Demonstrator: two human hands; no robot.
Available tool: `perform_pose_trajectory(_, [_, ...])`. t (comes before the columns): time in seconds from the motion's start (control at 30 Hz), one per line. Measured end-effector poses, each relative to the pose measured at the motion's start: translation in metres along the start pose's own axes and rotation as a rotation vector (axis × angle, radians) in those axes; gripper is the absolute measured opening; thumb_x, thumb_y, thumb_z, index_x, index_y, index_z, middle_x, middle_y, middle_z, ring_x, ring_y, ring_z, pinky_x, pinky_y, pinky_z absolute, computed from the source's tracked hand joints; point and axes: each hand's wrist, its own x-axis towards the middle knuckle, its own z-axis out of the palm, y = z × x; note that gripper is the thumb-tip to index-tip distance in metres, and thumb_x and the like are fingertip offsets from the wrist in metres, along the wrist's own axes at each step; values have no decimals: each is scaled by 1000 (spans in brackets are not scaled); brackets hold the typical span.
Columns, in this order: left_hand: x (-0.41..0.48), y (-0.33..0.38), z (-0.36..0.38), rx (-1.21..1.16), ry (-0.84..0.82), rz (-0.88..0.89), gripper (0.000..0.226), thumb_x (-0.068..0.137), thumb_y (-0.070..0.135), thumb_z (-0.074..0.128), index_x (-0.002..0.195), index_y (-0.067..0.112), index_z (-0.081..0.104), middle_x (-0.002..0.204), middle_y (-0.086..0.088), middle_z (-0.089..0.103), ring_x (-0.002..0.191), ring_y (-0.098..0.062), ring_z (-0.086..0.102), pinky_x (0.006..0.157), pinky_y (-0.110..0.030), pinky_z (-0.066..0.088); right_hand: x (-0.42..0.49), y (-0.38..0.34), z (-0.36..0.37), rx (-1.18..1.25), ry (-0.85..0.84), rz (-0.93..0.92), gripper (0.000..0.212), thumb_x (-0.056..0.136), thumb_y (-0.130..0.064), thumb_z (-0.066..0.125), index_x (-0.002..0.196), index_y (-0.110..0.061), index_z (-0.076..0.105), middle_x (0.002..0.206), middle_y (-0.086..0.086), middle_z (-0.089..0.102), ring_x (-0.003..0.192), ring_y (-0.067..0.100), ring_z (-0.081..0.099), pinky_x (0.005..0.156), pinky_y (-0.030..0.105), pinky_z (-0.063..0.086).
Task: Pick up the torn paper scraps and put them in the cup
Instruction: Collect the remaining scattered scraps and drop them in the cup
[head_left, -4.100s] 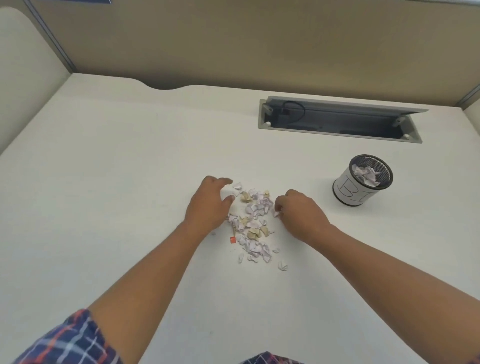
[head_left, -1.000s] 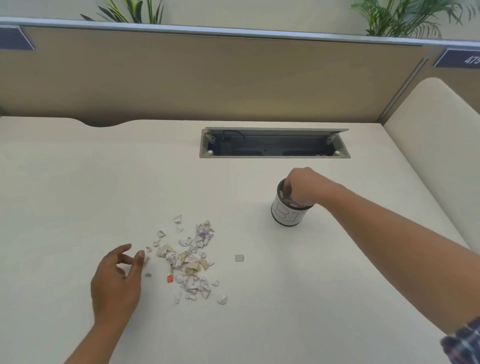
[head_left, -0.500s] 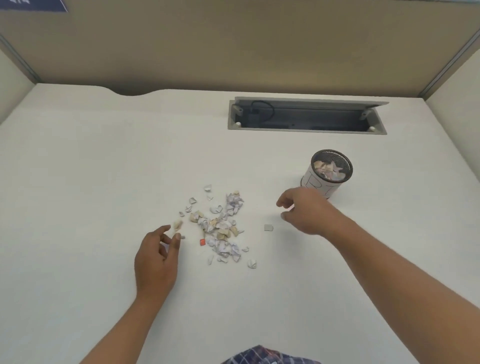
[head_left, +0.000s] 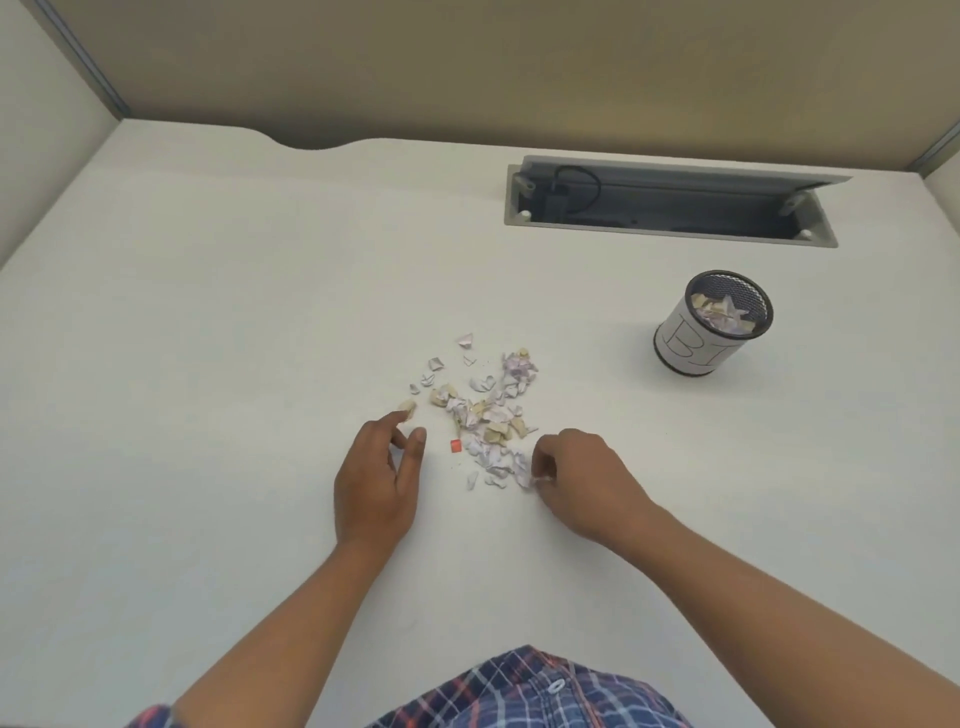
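A pile of torn paper scraps (head_left: 488, 415), white, lilac and tan with one red bit (head_left: 455, 446), lies in the middle of the white desk (head_left: 208, 364). The black mesh cup (head_left: 698, 356) with a white label stands upright to the right of the pile and holds several scraps (head_left: 722, 314). My right hand (head_left: 582, 480) is at the pile's near right edge, its fingers curled down and pinching a scrap (head_left: 529, 480). My left hand (head_left: 379, 483) rests left of the pile with relaxed fingers, its index tip beside a tan scrap (head_left: 408, 408), holding nothing.
An open grey cable tray (head_left: 670, 200) with a black cable is sunk into the desk behind the cup. Beige partition walls (head_left: 467, 67) close the desk at the back and on both sides. My plaid shirt (head_left: 524, 691) shows at the bottom edge.
My right hand has come back from the cup to the pile's near right edge and curled onto a scrap. My left hand has slid forward to the pile's left edge.
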Motion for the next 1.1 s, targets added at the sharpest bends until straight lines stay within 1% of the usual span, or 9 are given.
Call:
perform_pose_trajectory(0.13, [0,0,-1,4,-11,8,27,95,38,53,119,27,59,84,14,54,67,-6,50,61,-16,38,10,-6,-5,113,135,66,17,81,-8,56,87,-17,68,82,-3,66,82,19,62,73,30,52])
perform_pose_trajectory(0.2, [1,-1,-1,6,-20,7,28,95,39,52,120,27,59,85,14,54,67,-4,50,61,-19,38,15,-5,-9,177,184,100,18,82,-12,59,96,-17,67,89,-2,66,86,20,63,77,30,52])
perform_pose_trajectory(0.33, [2,-2,-1,7,-18,9,29,95,40,51,120,27,59,86,15,53,66,1,50,62,-23,38,22,-12,-6,129,129,99,54,79,-44,70,126,-23,53,115,1,52,100,21,59,87,33,47])
perform_pose_trajectory(0.43, [2,-3,-1,-11,-15,8,28,95,39,53,119,26,60,86,16,53,67,1,50,63,-24,40,27,-28,3,40,127,83,66,77,-59,66,131,-27,47,119,3,46,105,24,55,87,34,47])
perform_pose_trajectory(0.5, [1,-3,-1,-18,-14,12,28,95,39,53,120,26,60,86,15,54,66,0,50,63,-24,40,30,-38,9,-59,137,50,55,81,-53,64,128,-27,50,118,5,46,102,28,55,83,35,49])
perform_pose_trajectory(0.6, [0,-4,-2,-17,-23,19,30,95,41,53,121,27,59,86,14,55,65,-3,50,62,-24,41,32,-47,10,-167,157,-18,29,86,-24,57,115,-21,58,110,7,49,92,32,56,72,35,50])
perform_pose_trajectory(0.7, [1,-4,-2,-16,-43,16,29,93,39,57,120,29,58,87,16,55,63,-5,50,60,-22,40,32,-49,4,-237,156,-40,24,82,-5,48,99,-14,63,98,7,55,81,32,57,69,38,51])
perform_pose_trajectory(0.87, [15,9,-6,0,-124,16,33,87,33,65,119,31,57,99,17,54,70,0,52,63,-20,43,30,-41,-8,-186,160,-42,25,82,-5,52,95,-16,70,95,4,65,86,27,62,74,35,52])
perform_pose_trajectory(1.1, [43,49,8,294,-361,102,61,85,46,65,139,28,44,128,4,43,115,-17,48,85,-36,50,13,-32,-16,13,222,36,24,86,-7,57,98,-16,75,99,1,74,92,19,66,79,25,50])
